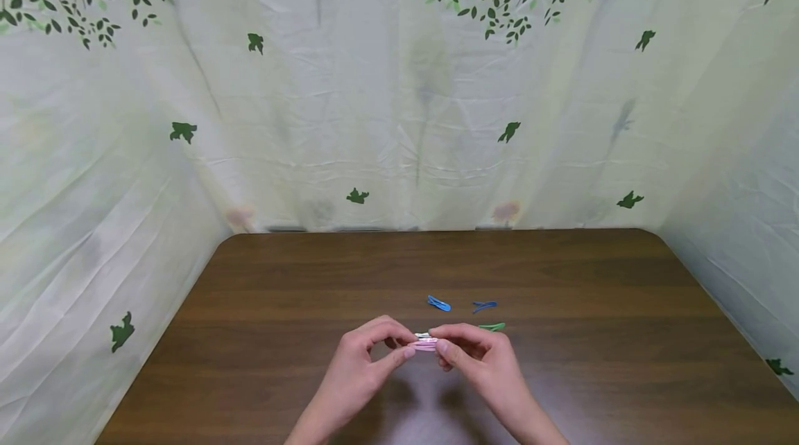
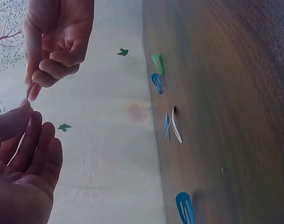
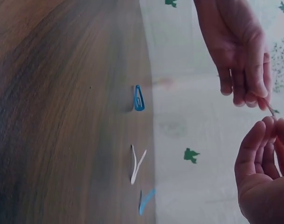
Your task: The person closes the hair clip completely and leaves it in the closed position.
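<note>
head view shows both hands raised a little above a brown table (image 1: 299, 278), meeting over its near middle. the left hand (image 1: 365, 362) and right hand (image 1: 477, 358) each pinch one end of a pink clip (image 1: 426, 344) between thumb and forefinger, other fingers curled in. a white clip (image 1: 422, 335) shows just behind the pink one, at the fingertips; whether it is held or lying on the table cannot be told from here. further back on the table lie a blue clip (image 1: 439, 303), a dark blue clip (image 1: 484, 306) and a green clip (image 1: 492, 326), the green one just beside the right hand. left wrist view shows the pink clip (image 2: 29, 90) edge-on, thin, between the two hands, and a white clip (image 2: 176, 125) lying on the wood. right wrist view gives the same pinch from the other side (image 3: 268, 107). a pale curtain (image 1: 399, 119) printed with green leaves and branches hangs round the table. no brand, label or writing can be read anywhere
</note>
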Demonstrator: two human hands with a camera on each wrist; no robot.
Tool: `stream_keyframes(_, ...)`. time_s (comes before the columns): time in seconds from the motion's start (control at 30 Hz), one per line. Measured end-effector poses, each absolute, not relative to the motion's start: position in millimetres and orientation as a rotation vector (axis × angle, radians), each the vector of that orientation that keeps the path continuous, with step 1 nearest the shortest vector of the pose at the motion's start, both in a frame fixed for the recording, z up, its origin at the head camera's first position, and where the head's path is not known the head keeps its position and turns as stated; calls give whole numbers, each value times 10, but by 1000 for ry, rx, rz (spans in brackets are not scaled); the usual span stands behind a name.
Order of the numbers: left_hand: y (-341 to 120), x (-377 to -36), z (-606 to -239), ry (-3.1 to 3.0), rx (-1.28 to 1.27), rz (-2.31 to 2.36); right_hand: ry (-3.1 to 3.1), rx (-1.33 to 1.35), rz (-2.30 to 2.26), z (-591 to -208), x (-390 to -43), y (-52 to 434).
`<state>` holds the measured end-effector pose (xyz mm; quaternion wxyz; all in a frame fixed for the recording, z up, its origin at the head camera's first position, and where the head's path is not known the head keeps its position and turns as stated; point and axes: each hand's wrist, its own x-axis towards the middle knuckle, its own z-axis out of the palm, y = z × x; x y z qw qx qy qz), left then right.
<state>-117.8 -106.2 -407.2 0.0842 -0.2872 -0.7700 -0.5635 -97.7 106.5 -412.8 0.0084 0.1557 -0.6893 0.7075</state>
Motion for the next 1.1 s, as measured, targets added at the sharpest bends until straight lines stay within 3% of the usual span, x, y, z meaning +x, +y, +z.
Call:
stream_keyframes(0.33,-1073,-1196,-4078,-2261,-886,-1513,-2139,507,2326,-4141,-995,1049)
stream_keyframes(1.1,-1080,-1249,-4224,-2334,-945,-1287,-2536,349,1813,-4258,-1016,1036)
